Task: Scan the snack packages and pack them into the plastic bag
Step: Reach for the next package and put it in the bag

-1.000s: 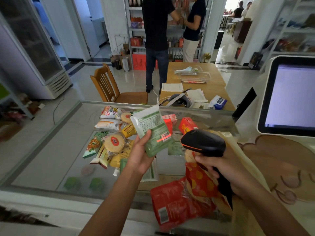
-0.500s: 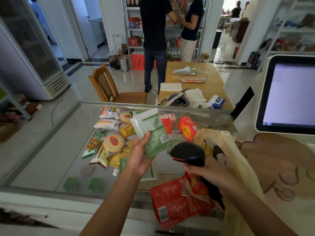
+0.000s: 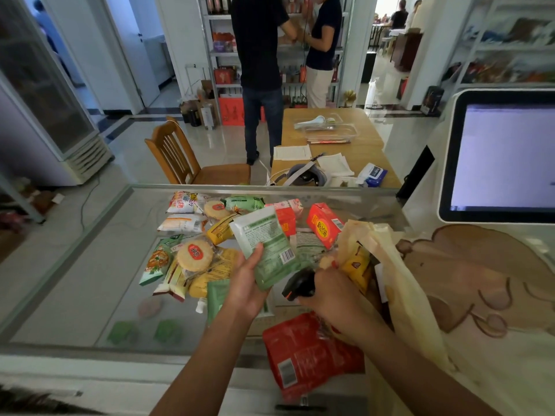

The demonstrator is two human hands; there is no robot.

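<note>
On the glass counter top [image 3: 75, 280], at the left, a loose pile of small snack packages in yellow, green and white wrappers [image 3: 195, 250] is seen, not yet scanned, as it seems. Just beside it, a flat pale-green plastic pouch [image 3: 264, 244] is held upright by the left hand [image 3: 244, 283]: the thumb is pressed on the front and the fingers are hidden behind, with the barcode turned to the camera. Directly under the pouch's lower corner, a black handheld scanner [image 3: 298, 285] is gripped by the right hand [image 3: 333, 295], the fingers wrapped around its handle. Further right, a cream-coloured thin plastic bag [image 3: 405, 280] stands open, with packages already inside.

The scanning of this pouch is judged to be the present step. Whether it was registered cannot be told. Next, the pouch should be carried over to the bag's mouth and dropped in.
</note>
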